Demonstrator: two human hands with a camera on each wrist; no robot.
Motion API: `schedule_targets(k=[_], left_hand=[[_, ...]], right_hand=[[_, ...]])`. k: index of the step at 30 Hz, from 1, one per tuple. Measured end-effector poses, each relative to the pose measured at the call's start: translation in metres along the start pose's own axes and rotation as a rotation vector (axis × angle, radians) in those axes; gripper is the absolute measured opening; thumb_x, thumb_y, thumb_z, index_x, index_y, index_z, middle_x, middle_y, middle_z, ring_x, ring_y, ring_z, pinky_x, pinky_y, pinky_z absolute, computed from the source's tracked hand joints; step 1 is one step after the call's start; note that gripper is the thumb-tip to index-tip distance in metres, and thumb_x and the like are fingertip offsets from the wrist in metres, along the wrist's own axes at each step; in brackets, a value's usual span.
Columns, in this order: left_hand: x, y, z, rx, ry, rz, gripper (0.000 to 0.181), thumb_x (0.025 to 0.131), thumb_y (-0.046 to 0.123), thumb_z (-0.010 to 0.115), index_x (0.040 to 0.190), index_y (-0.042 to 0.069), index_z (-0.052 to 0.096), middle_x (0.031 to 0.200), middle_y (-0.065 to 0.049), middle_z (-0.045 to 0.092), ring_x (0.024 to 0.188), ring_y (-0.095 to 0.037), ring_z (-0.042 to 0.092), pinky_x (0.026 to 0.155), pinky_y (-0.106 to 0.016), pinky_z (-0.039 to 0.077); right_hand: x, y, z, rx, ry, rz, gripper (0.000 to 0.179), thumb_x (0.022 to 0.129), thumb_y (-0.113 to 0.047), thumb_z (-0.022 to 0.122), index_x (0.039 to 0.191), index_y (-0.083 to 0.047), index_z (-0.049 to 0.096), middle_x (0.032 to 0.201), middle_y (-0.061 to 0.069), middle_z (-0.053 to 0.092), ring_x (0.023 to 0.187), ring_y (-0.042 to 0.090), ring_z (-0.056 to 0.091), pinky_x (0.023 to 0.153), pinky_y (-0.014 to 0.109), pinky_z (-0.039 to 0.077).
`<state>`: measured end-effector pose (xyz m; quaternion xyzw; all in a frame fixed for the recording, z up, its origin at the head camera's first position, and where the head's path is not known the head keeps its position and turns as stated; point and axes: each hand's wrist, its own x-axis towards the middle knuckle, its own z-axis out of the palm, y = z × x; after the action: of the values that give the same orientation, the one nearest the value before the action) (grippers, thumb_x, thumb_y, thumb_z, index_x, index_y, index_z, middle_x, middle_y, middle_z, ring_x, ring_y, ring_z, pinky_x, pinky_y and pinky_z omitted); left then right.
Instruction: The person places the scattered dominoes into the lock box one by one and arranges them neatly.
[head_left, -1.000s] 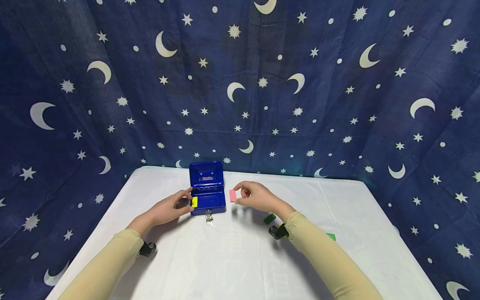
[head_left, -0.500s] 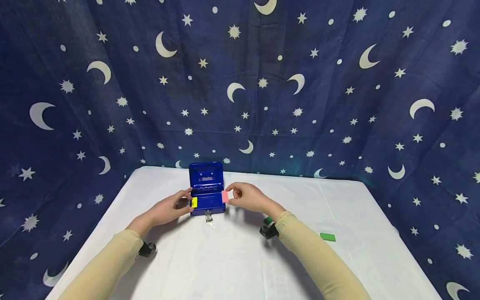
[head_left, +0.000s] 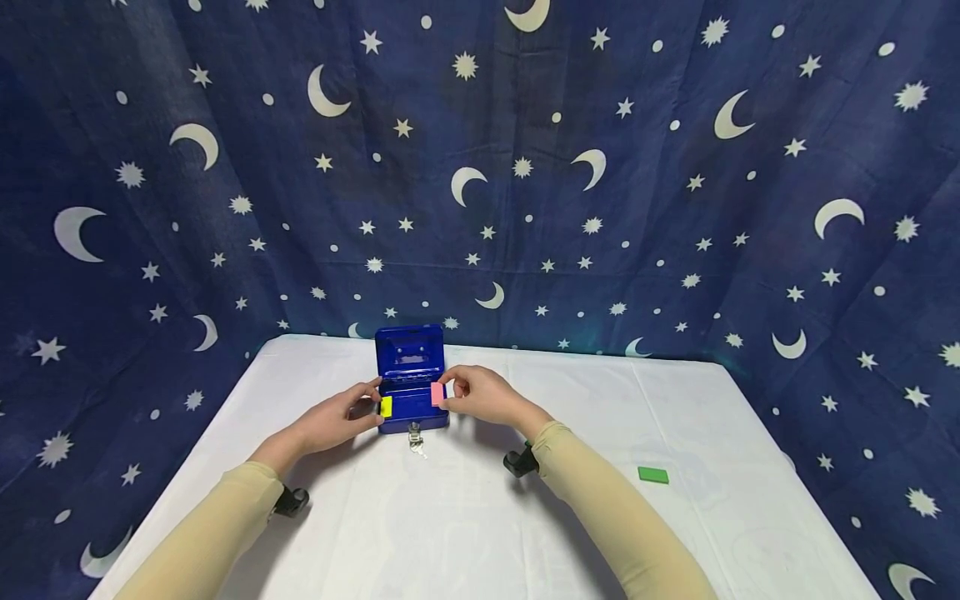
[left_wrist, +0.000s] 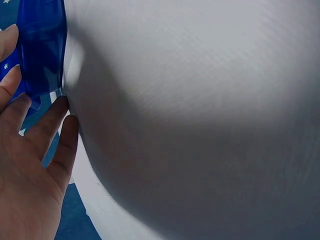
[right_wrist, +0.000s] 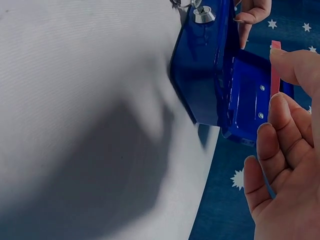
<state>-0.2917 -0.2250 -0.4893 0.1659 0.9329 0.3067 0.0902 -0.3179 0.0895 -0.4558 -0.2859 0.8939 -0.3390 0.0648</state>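
A small blue cash box stands on the table with its lid raised. At the left end of the box, my left hand grips it with thumb and fingers, the thumb at the front. A yellow domino shows just inside that end, beside the fingertips. My right hand pinches a pink domino between thumb and index finger, over the right end of the box. The right wrist view shows the pink domino edge-on, in front of the lid, other fingers loosely bent.
Keys hang from the lock on the box's front. A green domino lies on the white-covered table, right of the right forearm. A dark blue curtain with moons and stars surrounds the table's back and sides.
My right hand has carried the pink domino left, from beside the box to over its right end. The green domino has come into full view. My left hand stays put.
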Motion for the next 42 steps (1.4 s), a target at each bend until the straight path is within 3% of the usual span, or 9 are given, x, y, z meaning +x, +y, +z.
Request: schedule_targets(k=[16,24,30,35,42], left_hand=[[-0.002,0.002,-0.001,0.000,0.001,-0.002,0.043,0.096,0.050,0.066,0.124,0.020,0.054,0.165,-0.001,0.031,0.143,-0.033,0.042,0.111,-0.064,0.033],[-0.001,0.002,-0.001,-0.006,-0.006,-0.013,0.047,0.095,0.055,0.066,0.125,0.020,0.054,0.165,-0.001,0.030,0.143,-0.033,0.043,0.112,-0.064,0.032],[0.000,0.000,-0.001,-0.001,-0.009,-0.016,0.046,0.095,0.053,0.065,0.125,0.020,0.053,0.165,-0.001,0.030,0.144,-0.033,0.041,0.111,-0.064,0.031],[-0.001,0.000,-0.001,0.001,-0.013,-0.019,0.047,0.095,0.055,0.065,0.126,0.021,0.054,0.165,-0.001,0.030,0.144,-0.034,0.040,0.111,-0.065,0.031],[-0.001,0.000,-0.002,-0.002,-0.014,-0.019,0.050,0.095,0.054,0.065,0.129,0.020,0.055,0.166,0.001,0.028,0.144,-0.034,0.040,0.111,-0.066,0.032]], right_hand=[[0.018,-0.012,0.011,-0.055,-0.003,0.022,0.040,0.089,-0.037,0.077,0.124,-0.019,0.069,0.079,-0.006,0.059,0.068,0.012,0.052,0.059,0.026,0.041],[0.025,-0.013,0.018,-0.186,0.034,0.033,0.043,0.088,-0.045,0.077,0.123,-0.023,0.070,0.082,-0.011,0.059,0.085,0.013,0.051,0.073,0.031,0.041],[0.033,-0.016,0.026,-0.257,0.048,0.046,0.039,0.087,-0.048,0.078,0.118,-0.027,0.073,0.079,-0.010,0.055,0.084,0.013,0.047,0.076,0.033,0.035],[0.040,-0.023,0.033,-0.304,0.030,0.039,0.039,0.087,-0.049,0.077,0.119,-0.027,0.074,0.078,-0.010,0.057,0.084,0.012,0.048,0.079,0.033,0.037],[0.050,-0.034,0.044,-0.396,0.012,0.044,0.039,0.087,-0.047,0.079,0.119,-0.026,0.075,0.106,-0.009,0.071,0.098,0.012,0.055,0.092,0.038,0.042]])
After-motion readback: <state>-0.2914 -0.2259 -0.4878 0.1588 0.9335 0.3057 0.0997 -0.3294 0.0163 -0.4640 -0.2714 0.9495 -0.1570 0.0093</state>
